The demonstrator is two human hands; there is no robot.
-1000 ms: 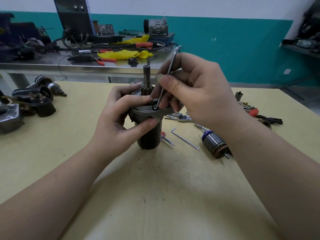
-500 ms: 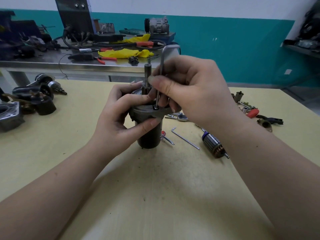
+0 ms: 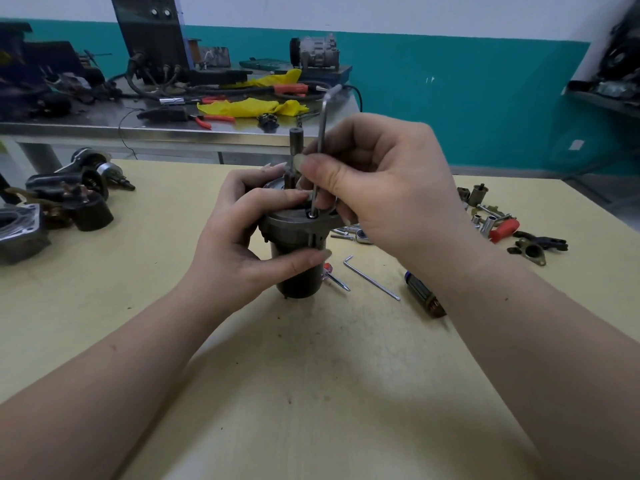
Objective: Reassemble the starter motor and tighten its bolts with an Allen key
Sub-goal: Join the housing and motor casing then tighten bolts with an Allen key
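The dark cylindrical starter motor [image 3: 294,271] stands upright on the yellow table [image 3: 311,393], its grey end cap and shaft pointing up. My left hand [image 3: 242,244] grips the motor body and cap from the left. My right hand [image 3: 381,188] pinches a silver Allen key [image 3: 322,133] held almost vertical, short arm at the top. The key's tip sits in a bolt [image 3: 312,215] on the cap's front edge.
A second Allen key [image 3: 370,277] and a small screwdriver [image 3: 334,277] lie right of the motor. An armature [image 3: 426,299] lies under my right forearm. Sockets and a red-handled tool [image 3: 502,228] sit far right, dark motor parts [image 3: 79,202] at the left. A cluttered steel bench [image 3: 173,129] stands behind.
The Allen key has swung from a rightward tilt to nearly upright, its tip staying in the bolt. My right fingers shifted on its shaft. My left hand kept its grip.
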